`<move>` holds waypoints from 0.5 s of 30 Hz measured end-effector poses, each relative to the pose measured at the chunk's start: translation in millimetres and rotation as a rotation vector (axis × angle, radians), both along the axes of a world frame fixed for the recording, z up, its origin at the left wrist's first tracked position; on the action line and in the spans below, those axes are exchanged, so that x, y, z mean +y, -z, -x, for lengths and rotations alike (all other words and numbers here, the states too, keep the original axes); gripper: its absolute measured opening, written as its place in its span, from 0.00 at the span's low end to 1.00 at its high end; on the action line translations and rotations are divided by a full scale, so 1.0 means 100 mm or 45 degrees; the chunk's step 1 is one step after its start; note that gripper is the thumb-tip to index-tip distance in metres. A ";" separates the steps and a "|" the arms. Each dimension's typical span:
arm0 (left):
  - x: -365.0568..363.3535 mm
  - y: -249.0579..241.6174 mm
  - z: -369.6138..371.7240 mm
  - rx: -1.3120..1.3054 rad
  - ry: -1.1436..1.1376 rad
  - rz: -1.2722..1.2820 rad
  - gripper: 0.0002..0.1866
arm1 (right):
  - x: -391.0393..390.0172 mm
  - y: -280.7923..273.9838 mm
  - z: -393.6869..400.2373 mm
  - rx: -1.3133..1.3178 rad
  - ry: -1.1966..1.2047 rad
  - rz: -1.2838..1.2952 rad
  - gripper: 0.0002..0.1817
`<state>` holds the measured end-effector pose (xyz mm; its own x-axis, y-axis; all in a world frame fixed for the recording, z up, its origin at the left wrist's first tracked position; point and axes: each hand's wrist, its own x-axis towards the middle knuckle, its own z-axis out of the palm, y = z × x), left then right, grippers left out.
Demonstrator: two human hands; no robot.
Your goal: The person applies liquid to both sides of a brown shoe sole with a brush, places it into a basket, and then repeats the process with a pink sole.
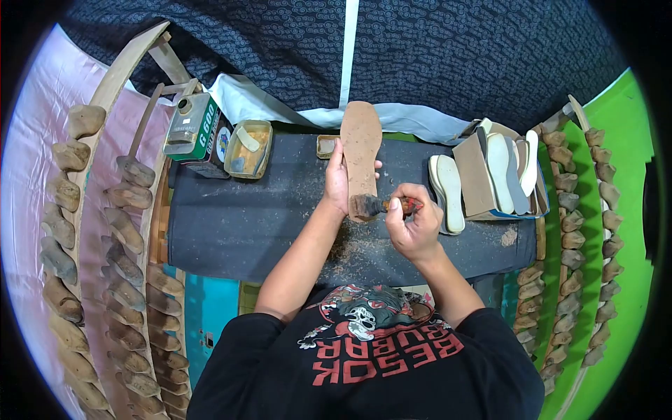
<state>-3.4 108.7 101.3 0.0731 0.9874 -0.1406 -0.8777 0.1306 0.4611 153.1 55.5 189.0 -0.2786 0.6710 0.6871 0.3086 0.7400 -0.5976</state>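
My left hand [337,179] grips a brown shoe sole [362,140] from beneath, thumb along its left edge and fingertips showing at the right edge. The sole points away from me above the table, its wider end at the top. My right hand [413,222] is closed around the reddish handle of a brush [374,206]. Its dark bristles touch the narrow lower end of the sole. Just past the sole sits a small square container [326,146]. A pair of white-topped soles [448,192] lies right of my right hand.
Shavings litter the dark-covered table [217,217]. At its left stand a green-and-white can [196,133] and a tray [248,148] holding a pale scraper-like piece. A cardboard box [473,175] of soles stands right. Racks of wooden shoe lasts [126,262] flank both sides; a patterned curtain [448,63] hangs behind.
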 end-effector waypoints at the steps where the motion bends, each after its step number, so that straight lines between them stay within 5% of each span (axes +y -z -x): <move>1: -0.01 0.00 0.01 -0.009 -0.010 0.008 0.36 | -0.01 0.00 0.00 0.010 0.000 0.014 0.06; 15: -0.11 -0.01 -0.01 -0.010 0.050 -0.062 0.35 | -0.03 -0.01 0.06 0.027 -0.045 -0.036 0.07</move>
